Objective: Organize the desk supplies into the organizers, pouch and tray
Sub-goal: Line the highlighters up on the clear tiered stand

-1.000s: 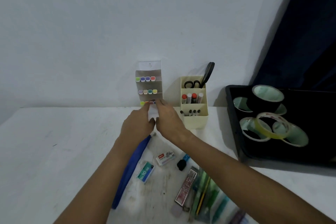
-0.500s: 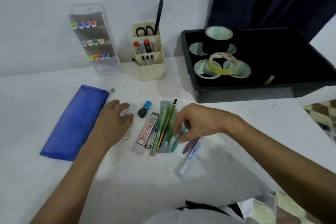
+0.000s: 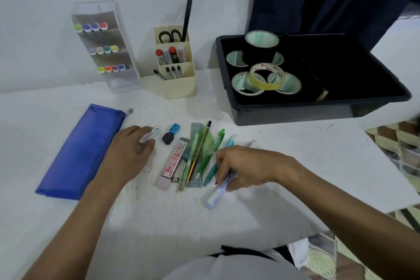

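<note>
Your right hand has dropped from the pen cluster and now pinches the white-and-purple pen low on the surface; your left hand still grips a small box beside the blue pouch; pouch-loading looks next.

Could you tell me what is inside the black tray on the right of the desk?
The black tray holds tape rolls: a black roll stacked on others, a yellowish clear roll resting on more. A small tan item lies near its front wall. The rolls underneath are partly hidden.
</note>
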The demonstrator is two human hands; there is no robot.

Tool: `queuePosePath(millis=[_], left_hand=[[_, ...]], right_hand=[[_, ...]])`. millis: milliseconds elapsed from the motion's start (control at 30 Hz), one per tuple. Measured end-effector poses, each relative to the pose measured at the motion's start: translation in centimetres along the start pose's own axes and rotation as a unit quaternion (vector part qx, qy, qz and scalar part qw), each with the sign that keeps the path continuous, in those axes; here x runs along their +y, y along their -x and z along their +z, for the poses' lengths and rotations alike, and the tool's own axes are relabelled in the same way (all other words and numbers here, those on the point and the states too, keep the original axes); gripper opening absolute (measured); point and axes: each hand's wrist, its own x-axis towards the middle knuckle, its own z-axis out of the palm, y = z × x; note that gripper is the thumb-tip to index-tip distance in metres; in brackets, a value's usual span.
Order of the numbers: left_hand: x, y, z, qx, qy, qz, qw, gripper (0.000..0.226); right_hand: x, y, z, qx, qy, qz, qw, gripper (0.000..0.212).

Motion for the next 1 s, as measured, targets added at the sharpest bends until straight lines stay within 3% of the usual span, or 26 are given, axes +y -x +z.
queuePosePath(millis=[200,367,533,600,800,1000], left_hand=[[0.1,-0.7,-0.9,-0.007,-0.003,0.001,1.0,0.032],[-0.8,-2.5,-2.0,0.01,0.012,-0.039,0.999,0.032],[-3.8,-4.9,-3.8,0.061,-0.005,-0.056,0.997,0.026],[-5.1,-5.7,-4.5,0.073,-0.022,-0.065,0.995,0.025],[-8.1,-7.4,-4.6,0.079,-0.07,-0.037,0.994,0.048],[-8.3,-8.0,-2.6,0.084,-0.087,-0.077,0.99,0.042]], right_hand=[[-0.9,-1.5,-3.1,0.064,-0.079,-0.001,0.995,0.014],[-2.5,-4.8,-6.0,0.137,-0.158,-0.038,0.977,0.017],[-4.9,-9.4,-8.1,0.209,-0.253,-0.095,0.94,0.059],[-6.2,-11.1,-9.1,0.222,-0.263,-0.124,0.931,0.067],[-8.5,-15.7,-10.6,0.297,-0.216,-0.128,0.921,0.044],[-7.8,-17.1,-11.4,0.372,-0.177,-0.081,0.908,0.037]])
